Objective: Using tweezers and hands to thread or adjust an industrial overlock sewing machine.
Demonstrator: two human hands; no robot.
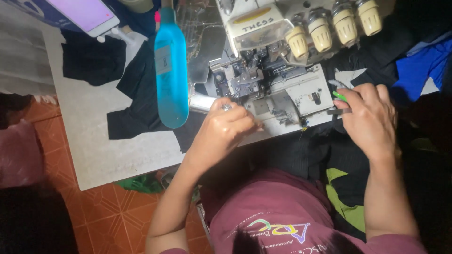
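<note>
Now left hand (pixel 225 126) at table edge (pixel 141 167), right hand (pixel 366 117) beside sewing machine (pixel 278 70).

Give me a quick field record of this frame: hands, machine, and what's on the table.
left hand: at the front of the sewing machine, fingers bunched near its needle area
right hand: on dark fabric, holding a small green-handled tool
bottle: blue, left of the machine
table: white, with black cloth pieces
phone: top left, screen lit
</note>
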